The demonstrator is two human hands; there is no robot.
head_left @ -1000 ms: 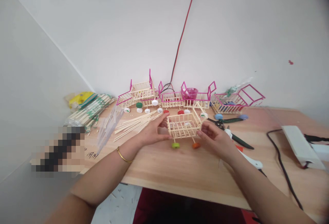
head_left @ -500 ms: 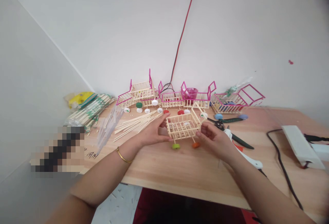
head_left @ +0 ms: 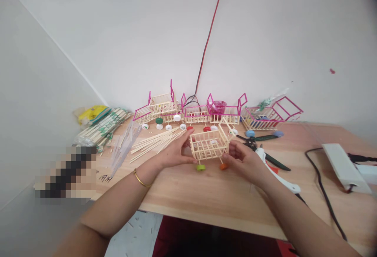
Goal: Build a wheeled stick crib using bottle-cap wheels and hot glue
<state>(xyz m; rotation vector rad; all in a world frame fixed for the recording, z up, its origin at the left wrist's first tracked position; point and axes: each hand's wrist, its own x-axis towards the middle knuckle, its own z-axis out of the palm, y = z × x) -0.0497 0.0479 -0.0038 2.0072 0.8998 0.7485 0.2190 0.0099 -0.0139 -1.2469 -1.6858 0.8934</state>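
Note:
A small toy cart made of bare wooden sticks [head_left: 210, 156] stands between my two hands over the front of the table. It has a green wheel [head_left: 200, 167] and an orange wheel [head_left: 224, 166] on the side toward me, and a stick frame rises at its right end. My left hand [head_left: 173, 151] grips the cart's left end, thumb along the near side and fingers behind. At the right end, my right hand [head_left: 244, 160] has thumb and fingers closed around the corner by the orange wheel. Its fingertips are partly hidden.
Several similar carts with magenta edges [head_left: 196, 114] line the wall, beside a magenta cup [head_left: 218, 107]. Loose sticks [head_left: 156, 143] and bundled sticks [head_left: 103, 125] lie left. Dark-handled cutters [head_left: 251, 144], a white glue gun [head_left: 284, 182] and a power strip [head_left: 346, 166] lie right.
My right hand has shifted slightly left, its thumb now closer against the cart's right corner. The cart has barely moved, and my left hand keeps its place.

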